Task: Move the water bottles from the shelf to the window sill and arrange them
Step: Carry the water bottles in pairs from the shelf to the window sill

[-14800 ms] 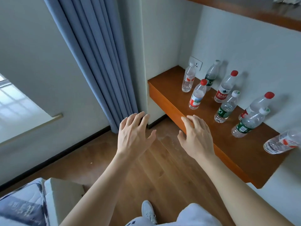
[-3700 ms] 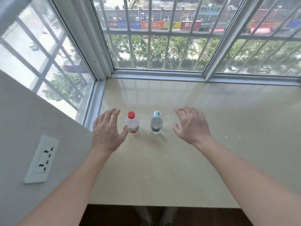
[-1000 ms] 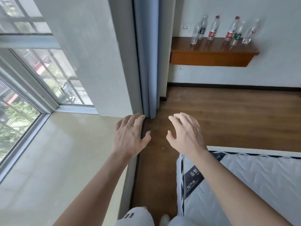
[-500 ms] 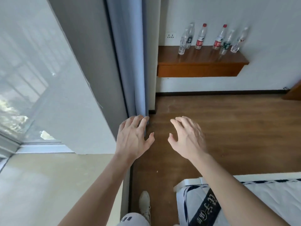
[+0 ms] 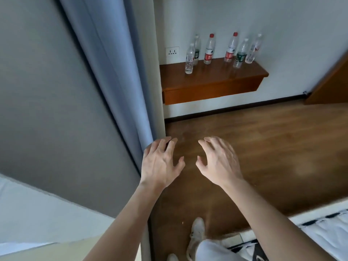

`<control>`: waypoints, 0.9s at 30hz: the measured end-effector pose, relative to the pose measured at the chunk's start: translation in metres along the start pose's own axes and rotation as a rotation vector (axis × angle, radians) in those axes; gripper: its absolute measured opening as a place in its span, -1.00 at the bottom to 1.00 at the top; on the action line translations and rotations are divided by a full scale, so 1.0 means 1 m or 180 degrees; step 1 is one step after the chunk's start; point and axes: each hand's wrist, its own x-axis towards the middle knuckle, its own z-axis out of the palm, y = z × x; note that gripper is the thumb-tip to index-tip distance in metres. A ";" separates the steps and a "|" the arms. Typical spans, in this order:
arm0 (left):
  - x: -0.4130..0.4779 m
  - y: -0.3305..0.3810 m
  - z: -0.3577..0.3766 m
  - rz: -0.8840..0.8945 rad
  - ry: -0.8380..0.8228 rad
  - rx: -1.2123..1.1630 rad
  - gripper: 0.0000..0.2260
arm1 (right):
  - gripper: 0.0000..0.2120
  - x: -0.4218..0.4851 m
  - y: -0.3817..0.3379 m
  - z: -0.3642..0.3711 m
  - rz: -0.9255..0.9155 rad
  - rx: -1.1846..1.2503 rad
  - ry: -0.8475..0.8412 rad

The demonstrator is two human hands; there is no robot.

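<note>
Head view: six water bottles point(image 5: 209, 49) stand upright on the wooden shelf point(image 5: 212, 80), bunched toward its back edge by the wall; one sits forward near the left end, just right of a wall socket point(image 5: 172, 52). Left hand point(image 5: 160, 164) and right hand point(image 5: 219, 162) hang empty over the floor point(image 5: 263, 147), fingers spread, well short of the shelf, likely readied for a two-bottle pickup. Curtain point(image 5: 113, 72) just beside the left hand.

- Bare wooden floor point(image 5: 254, 147) is seen between the hands and the shelf point(image 5: 207, 80).
- The shelf's left end is flanked by the curtain point(image 5: 116, 72).
- The shelf's front edge is left unblocked.
</note>
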 end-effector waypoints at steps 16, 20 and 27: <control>0.275 0.054 0.091 0.0030 -0.0143 -0.0098 -0.48 | -0.54 0.222 0.161 0.047 0.0351 0.0055 -0.0116; 0.361 0.087 0.111 0.0024 -0.0193 -0.0160 -0.47 | -0.50 0.284 0.216 0.051 0.0447 0.0015 -0.0239; 0.460 0.110 0.145 0.0097 -0.0149 -0.0139 -0.49 | -0.56 0.362 0.283 0.066 0.0419 -0.0041 -0.0086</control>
